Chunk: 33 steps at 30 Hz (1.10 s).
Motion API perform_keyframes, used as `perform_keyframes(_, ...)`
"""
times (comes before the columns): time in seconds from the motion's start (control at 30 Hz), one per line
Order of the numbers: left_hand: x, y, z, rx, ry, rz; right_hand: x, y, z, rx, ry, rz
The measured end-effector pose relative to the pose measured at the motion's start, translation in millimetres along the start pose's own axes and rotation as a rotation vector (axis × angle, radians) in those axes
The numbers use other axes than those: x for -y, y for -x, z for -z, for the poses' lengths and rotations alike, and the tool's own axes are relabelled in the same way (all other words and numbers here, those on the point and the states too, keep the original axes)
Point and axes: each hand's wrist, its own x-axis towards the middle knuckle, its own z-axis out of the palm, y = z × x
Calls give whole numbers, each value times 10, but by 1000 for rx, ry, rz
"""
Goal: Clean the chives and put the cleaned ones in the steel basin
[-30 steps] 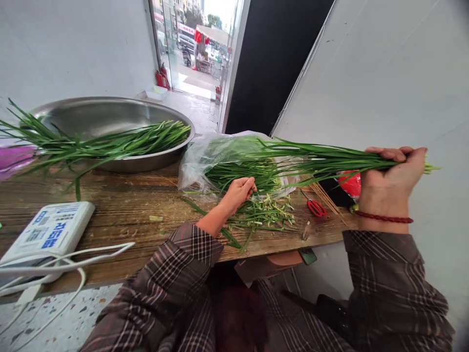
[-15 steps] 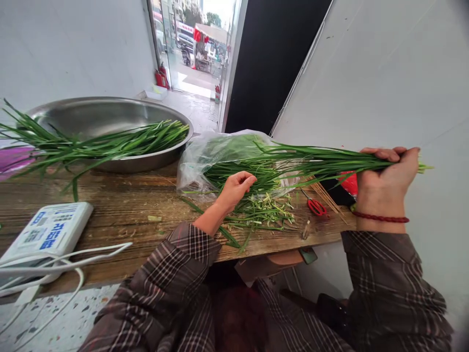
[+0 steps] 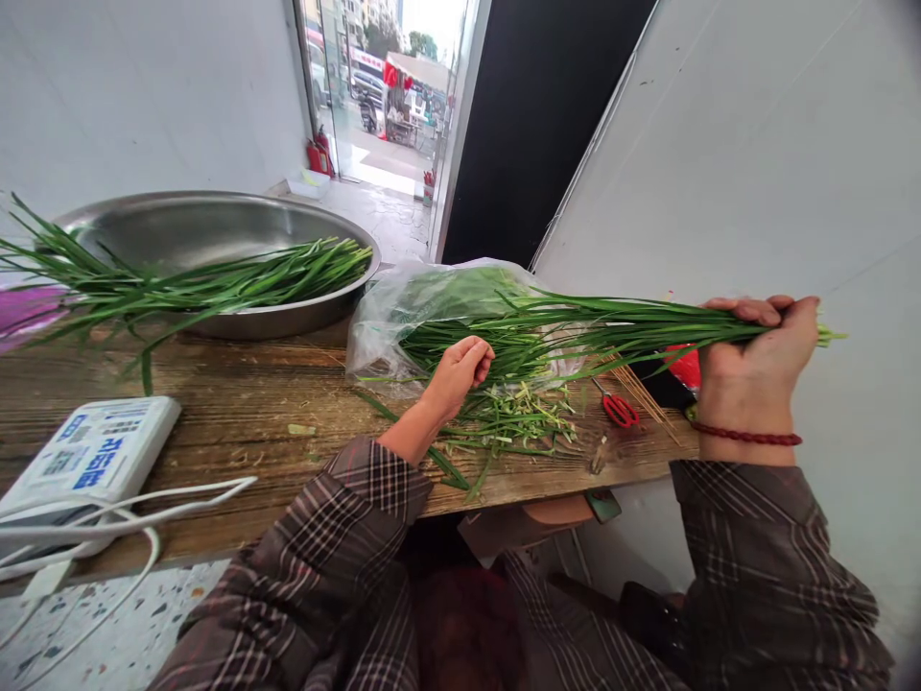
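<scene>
Though near both hands (image 3: 464, 367) (image 3: 764, 338) — green stalks (image 3: 633, 320) within the right.

So the bowl (image 3: 288, 216) is smooth metal with a soft shine. Counter (image 3: 237, 384) under it looks like rough-grained matt wood. Right of the bowl, the bag (image 3: 381, 302) is thin see-through plastic, crinkled and kinda glossy. Sleeves (image 3: 309, 547) are matt plaid cloth.

Over at the left end of the wooden table (image 3: 230, 461) sits a white box (image 3: 93, 451) with blue lettering, white cables (image 3: 107, 527) looping across it. Red fire extinguishers (image 3: 318, 156) stand near the glass door (image 3: 338, 96), and I can see a scooter (image 3: 367, 111) out on the street beyond.
</scene>
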Motion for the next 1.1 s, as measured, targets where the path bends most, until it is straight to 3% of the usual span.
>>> perform_keyframes(0.17,10,-3,13,16,75,47,5,-21,40,45,-76,-2)
perform_keyframes(0.47,45,-4,-1,67,-112,-41,-12,-23,22,24,-113,-49)
perform_keyframes(0.7,32,-1,26,85,-15,-16,-15,-50,83,67,-101,-42)
perform_keyframes(0.83,43,-9,24,23,152,60,-17,3,36,56,-113,-65)
perform_keyframes(0.93,49,-42,72,-93,261,89,14,42,-27,33,-137,-93)
perform_keyframes(1.1,12,-91,178,-185,253,74,104,-12,-60,22,-97,-28)
